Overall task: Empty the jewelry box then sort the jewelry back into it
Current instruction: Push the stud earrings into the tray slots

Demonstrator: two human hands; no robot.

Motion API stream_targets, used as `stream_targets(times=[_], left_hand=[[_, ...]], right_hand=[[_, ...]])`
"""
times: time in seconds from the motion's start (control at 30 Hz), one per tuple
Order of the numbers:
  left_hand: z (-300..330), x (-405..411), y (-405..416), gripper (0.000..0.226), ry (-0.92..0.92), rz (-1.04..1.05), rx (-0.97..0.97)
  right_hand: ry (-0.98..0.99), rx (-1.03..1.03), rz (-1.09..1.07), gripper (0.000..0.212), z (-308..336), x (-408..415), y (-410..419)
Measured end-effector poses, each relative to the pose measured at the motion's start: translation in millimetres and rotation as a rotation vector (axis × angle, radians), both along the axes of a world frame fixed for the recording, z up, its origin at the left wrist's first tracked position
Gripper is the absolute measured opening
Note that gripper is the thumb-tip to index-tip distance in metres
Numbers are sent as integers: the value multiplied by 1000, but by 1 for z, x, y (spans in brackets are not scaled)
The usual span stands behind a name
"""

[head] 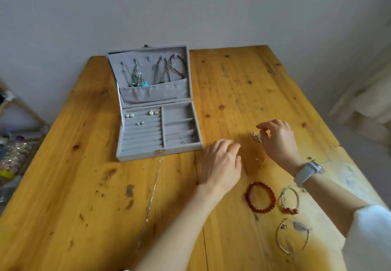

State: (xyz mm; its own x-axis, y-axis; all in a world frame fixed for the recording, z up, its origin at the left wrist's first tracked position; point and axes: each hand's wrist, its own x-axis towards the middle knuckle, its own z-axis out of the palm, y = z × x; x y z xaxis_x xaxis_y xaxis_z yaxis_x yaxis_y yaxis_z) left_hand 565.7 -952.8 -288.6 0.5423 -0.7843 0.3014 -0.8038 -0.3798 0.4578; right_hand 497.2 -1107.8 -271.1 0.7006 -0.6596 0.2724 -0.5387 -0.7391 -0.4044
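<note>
The grey velvet jewelry box stands open on the wooden table. Necklaces and a turquoise earring hang in its lid; three pairs of stud earrings sit in the ring rolls. My right hand pinches a small silver piece just above the table, right of the box. My left hand hovers palm down beside it, fingers apart, holding nothing. A red bead bracelet, a silver bangle with red beads and a thin silver bangle lie near me.
A long silver chain lies stretched on the table in front of the box. A few tiny pieces lie between my hands. Cluttered colourful items sit off the table's left edge. A wall is behind the table.
</note>
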Motion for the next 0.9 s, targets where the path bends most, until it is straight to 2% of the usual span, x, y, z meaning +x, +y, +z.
stream_targets(times=[0.07,0.2,0.33,0.47,0.6,0.77,0.9], left_hand=[[-12,-6,-1,37,19,17,88],[-21,-6,2,41,-18,38,82],[-20,-5,3,51,-27,41,75],[-22,-3,4,46,28,43,47],[-16,0,1,32,107,69,48],[-2,4,-25,32,111,111,132],[11,3,-60,34,190,20,166]], right_hand=[[88,26,-30,25,-3,-5,-8],[181,19,-15,26,-9,-6,-8],[135,50,-25,20,-10,-4,-3],[99,54,22,17,-11,-7,4],[-36,153,62,11,-6,-16,12],[-347,455,-18,5,16,-39,8],[-482,515,-109,5,24,-60,4]])
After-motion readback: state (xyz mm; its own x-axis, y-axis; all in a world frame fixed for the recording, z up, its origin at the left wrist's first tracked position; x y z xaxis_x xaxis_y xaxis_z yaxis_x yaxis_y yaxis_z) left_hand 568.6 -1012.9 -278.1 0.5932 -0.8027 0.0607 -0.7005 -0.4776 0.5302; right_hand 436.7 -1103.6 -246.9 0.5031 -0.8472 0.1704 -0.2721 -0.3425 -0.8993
